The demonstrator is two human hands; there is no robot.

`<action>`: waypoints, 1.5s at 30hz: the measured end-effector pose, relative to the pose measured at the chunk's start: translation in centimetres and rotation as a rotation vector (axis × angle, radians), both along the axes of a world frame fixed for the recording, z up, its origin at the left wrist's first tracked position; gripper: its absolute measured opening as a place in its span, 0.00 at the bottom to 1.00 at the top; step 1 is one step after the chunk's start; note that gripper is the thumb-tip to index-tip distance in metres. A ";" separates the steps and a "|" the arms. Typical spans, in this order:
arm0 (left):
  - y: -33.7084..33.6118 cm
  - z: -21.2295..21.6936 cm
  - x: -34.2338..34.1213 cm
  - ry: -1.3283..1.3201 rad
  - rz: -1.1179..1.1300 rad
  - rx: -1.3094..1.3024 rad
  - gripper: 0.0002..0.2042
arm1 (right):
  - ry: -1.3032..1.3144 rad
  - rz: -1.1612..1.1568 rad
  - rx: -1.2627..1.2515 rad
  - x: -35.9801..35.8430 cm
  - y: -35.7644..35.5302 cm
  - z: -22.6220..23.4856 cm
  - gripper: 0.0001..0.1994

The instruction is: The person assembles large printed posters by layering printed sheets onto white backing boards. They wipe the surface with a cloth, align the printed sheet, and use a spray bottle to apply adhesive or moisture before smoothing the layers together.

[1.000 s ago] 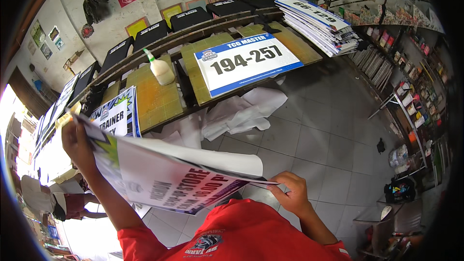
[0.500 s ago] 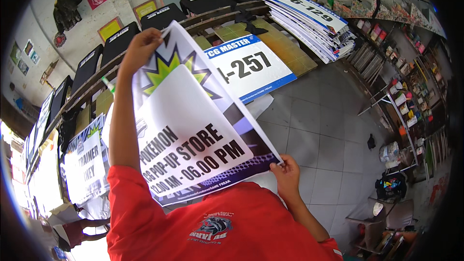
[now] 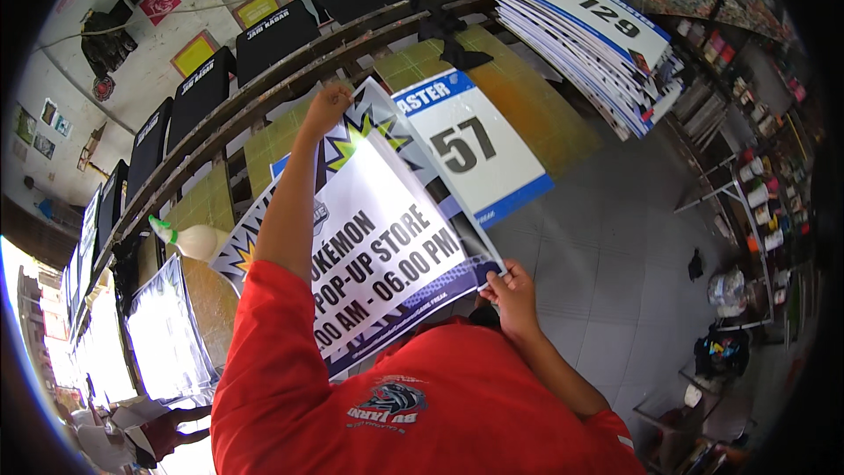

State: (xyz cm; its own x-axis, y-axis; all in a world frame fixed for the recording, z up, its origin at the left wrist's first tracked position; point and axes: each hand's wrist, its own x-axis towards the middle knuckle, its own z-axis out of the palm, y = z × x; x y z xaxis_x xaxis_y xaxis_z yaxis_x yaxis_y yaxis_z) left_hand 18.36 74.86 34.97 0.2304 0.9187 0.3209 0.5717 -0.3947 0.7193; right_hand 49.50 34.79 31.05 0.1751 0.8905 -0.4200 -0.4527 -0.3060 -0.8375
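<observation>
A large printed poster (image 3: 400,242) in purple and white, with a green-yellow starburst and black lettering, is stretched between my hands. My left hand (image 3: 331,111) is closed on its far edge, the arm crossing over the sheet and hiding its left part. At the near right corner, my right hand (image 3: 512,293) pinches the edge between thumb and fingers. Beneath the poster and partly covered by it lies a white sign board (image 3: 492,154) with blue bands and large black digits. A white bottle with a green nozzle (image 3: 195,237) stands left of my left arm.
A thick stack of similar boards (image 3: 585,22) sits at the far right of the worktable. Black garments (image 3: 277,32) line the rack behind it. More posters (image 3: 171,321) are at the left. Shelves with tubs (image 3: 752,198) stand at the right, above a grey tiled floor (image 3: 580,299).
The poster and my left hand have moved right, and the poster covers more of the board. The bottle at the left is now more exposed. My right hand still pinches the corner.
</observation>
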 end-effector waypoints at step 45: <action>15.6 -9.8 9.8 -0.019 -0.216 -0.161 0.02 | -0.122 -0.242 0.000 1.5 12.0 -3.8 0.29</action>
State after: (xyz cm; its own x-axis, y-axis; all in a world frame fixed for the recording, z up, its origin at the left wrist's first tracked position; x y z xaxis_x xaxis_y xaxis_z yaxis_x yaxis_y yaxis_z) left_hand 28.13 90.50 25.18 0.4217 0.8885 0.1808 0.4729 -0.3856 0.7923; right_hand 51.05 46.75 27.22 0.4323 0.8166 -0.3825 -0.4088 -0.2006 -0.8903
